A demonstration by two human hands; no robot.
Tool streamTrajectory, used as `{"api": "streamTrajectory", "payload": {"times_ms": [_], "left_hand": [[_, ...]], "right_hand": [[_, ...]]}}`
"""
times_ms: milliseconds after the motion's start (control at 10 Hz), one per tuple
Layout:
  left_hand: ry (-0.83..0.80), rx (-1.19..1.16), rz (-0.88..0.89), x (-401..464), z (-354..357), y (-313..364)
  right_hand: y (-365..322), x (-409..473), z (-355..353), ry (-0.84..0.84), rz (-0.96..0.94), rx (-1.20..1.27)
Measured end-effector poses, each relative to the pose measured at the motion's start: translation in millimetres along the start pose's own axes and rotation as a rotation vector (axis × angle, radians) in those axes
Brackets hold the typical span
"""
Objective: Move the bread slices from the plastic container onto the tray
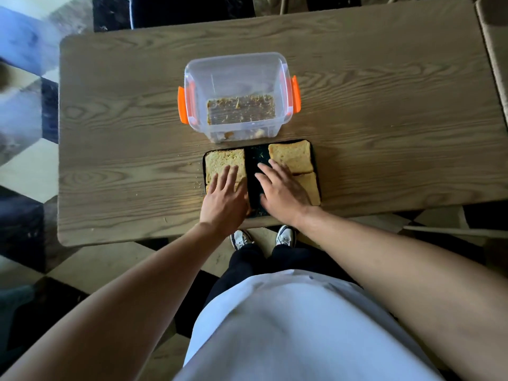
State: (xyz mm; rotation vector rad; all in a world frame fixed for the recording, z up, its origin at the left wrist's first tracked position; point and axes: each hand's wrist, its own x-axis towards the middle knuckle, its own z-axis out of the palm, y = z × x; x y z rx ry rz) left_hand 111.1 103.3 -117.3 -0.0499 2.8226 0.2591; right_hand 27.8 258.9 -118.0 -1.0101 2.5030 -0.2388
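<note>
Main risk I see: both palms lie flat and unclenched, grasping nothing, left hand point(224, 198) on the left bread slices point(224, 162), right hand point(279, 188) by the right bread slices point(292, 156), so pressing would squash the soft crumb or skid the dark tray point(257, 154) off the near table point(123, 133) edge. Clear plastic container point(236, 89), orange clips, looks crumbs-only; toast is square, porous, golden.

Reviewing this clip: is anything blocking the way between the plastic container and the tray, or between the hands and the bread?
Nothing visible does. The plastic container stands lidless just behind the tray, holding only crumbs. The left hand and right hand lie flat, open, on the bread slices already on the tray.
</note>
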Motion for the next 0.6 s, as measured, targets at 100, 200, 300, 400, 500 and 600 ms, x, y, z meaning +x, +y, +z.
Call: {"api": "streamTrajectory", "payload": {"times_ms": [100,200,300,400,500,600], "left_hand": [[0.002,0.010,-0.023,-10,1,-14],[-0.006,-0.031,-0.058,-16,1,-19],[-0.006,-0.041,-0.064,-16,0,-15],[-0.022,-0.072,-0.083,-14,-4,-12],[-0.009,-0.082,-0.093,-10,-11,-10],[0.005,-0.065,-0.088,-2,-27,-9]], "right_hand": [[-15,4,5,-0.058,-0.014,-0.040],[-27,7,11,-0.100,0.004,-0.109],[-29,6,12,-0.101,0.003,-0.134],[-25,6,6,-0.095,0.022,-0.117],[-19,7,-1,-0.065,0.057,-0.114],[-9,9,-17,-0.109,0.068,-0.089]]}}
